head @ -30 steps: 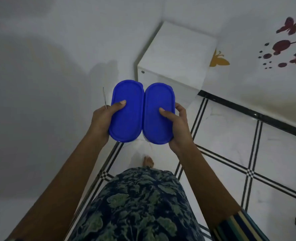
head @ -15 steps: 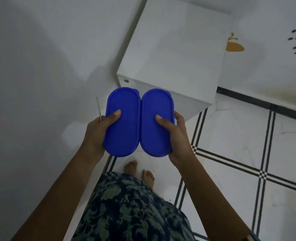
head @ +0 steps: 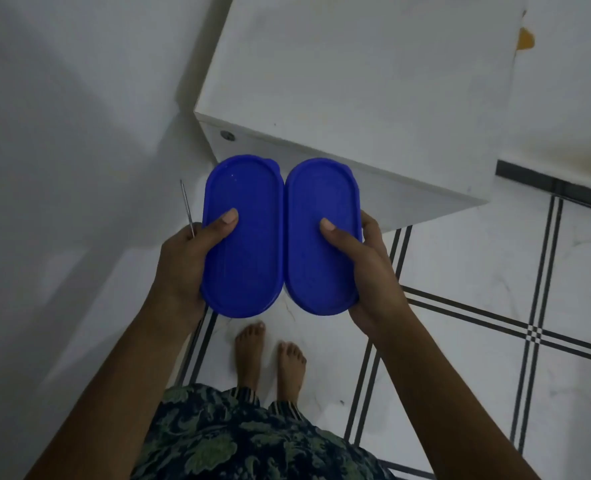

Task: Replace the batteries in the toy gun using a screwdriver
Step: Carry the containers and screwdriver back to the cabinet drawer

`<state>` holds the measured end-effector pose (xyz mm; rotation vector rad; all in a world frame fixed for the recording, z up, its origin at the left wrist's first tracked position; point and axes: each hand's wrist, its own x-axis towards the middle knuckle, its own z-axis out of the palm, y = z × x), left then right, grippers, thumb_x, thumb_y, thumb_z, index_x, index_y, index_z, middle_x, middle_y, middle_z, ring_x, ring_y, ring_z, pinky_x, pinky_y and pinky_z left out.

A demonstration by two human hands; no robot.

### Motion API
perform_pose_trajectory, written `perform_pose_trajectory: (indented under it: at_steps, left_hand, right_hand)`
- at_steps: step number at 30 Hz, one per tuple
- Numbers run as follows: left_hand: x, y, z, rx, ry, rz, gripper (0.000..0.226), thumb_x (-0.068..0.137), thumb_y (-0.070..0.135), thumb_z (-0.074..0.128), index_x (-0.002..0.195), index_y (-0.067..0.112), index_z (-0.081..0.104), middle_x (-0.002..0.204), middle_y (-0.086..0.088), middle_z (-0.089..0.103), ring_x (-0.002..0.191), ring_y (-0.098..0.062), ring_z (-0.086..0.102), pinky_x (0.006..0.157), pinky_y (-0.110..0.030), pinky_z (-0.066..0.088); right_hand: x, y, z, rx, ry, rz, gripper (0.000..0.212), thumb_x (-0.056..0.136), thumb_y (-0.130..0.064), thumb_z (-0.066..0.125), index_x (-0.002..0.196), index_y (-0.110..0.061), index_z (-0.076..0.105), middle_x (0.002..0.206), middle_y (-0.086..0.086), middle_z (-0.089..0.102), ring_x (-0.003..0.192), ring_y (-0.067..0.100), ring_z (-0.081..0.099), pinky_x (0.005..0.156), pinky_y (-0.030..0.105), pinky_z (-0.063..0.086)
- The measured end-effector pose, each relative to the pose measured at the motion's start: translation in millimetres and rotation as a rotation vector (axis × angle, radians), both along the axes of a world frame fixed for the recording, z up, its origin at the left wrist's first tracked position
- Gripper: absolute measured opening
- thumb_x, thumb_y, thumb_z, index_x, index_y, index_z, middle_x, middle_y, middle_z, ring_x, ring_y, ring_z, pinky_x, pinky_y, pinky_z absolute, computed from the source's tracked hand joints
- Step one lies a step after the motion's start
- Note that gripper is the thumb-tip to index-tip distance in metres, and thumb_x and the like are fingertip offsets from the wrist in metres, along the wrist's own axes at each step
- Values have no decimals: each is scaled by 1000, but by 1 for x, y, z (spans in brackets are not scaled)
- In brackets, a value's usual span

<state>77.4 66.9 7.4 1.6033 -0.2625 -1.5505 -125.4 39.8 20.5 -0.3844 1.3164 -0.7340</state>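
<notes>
Mid-frame, a barefoot person holds two blue lidded boxes pressed side by side. The left hand [head: 183,268] grips the left box [head: 249,202], thumb on the lid, with a thin screwdriver [head: 186,209] caught in the same grasp. The right hand [head: 373,271] grips the right box [head: 322,188]. The white table [head: 356,81] fills the upper right. No toy gun shows; perhaps it is boxed. I'd worry that the slim tool slips from that crowded left grasp onto the tiled floor [head: 495,271] near the toes.
</notes>
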Motion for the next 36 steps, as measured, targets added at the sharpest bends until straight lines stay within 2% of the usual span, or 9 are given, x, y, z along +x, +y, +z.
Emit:
perform_pose_trajectory:
  at_steps: [7,10,13,16,19,22,27,32,36]
  left_hand:
    - [20,-9,17,-58,-22,-4,82,60,45,81,122,-3,56,114,-9,70,103,-32,67,86,-50,54]
    - [31,-11,25,-97,-19,21,74,60,49,82,120,11,63,118,-8,68,107,-33,65,89,-53,51]
    - [35,-16,29,-126,-32,35,70,61,49,81,120,16,64,119,-6,68,108,-32,65,89,-52,51]
    - [31,-23,30,-123,-19,23,61,68,44,76,120,15,64,119,-6,68,108,-33,65,91,-53,51]
    - [23,-29,29,-114,-37,-3,65,68,44,75,120,8,62,117,-7,69,107,-33,65,92,-56,50]
    - [14,-32,26,-117,-57,-31,71,64,46,76,119,4,60,113,-7,70,105,-33,66,89,-54,52]
    - [3,-34,24,-116,-93,-54,68,67,46,75,117,3,59,110,-6,71,100,-30,68,87,-53,54]
    - [-10,-31,26,-100,-139,-23,65,65,46,74,112,2,61,104,-5,73,94,-27,70,77,-45,59]
    - [-10,-19,22,-44,-147,23,62,64,45,75,104,1,62,100,-5,73,94,-29,70,81,-49,57]
  right_hand:
    - [-8,-10,2,-107,69,120,69,72,-20,82,131,-31,48,118,-3,66,103,27,69,79,46,60]
    - [-17,-18,1,-239,305,382,84,65,-24,88,136,-35,43,123,-3,63,100,22,68,76,38,61]
    - [-22,-32,-4,-312,505,675,100,68,-24,87,147,-36,27,125,-7,54,106,12,59,74,24,51]
    - [-22,-50,-15,-289,568,877,111,69,-23,87,152,-35,14,133,0,50,114,19,54,79,28,47]
    - [-18,-67,-25,-244,606,997,112,71,-22,85,153,-33,9,141,6,47,106,16,52,78,29,47]
    - [-15,-82,-30,-216,646,1078,111,72,-21,84,154,-29,10,143,7,45,105,16,52,77,28,47]
    - [-16,-89,-41,-187,715,1128,109,70,-20,85,154,-24,15,146,9,44,121,27,53,80,31,47]
    - [-19,-83,-45,-188,707,1103,106,69,-18,85,152,-25,18,144,9,45,120,28,53,79,33,48]
    - [-21,-70,-44,-191,683,1097,104,70,-17,85,151,-25,21,144,9,46,117,26,55,78,31,49]
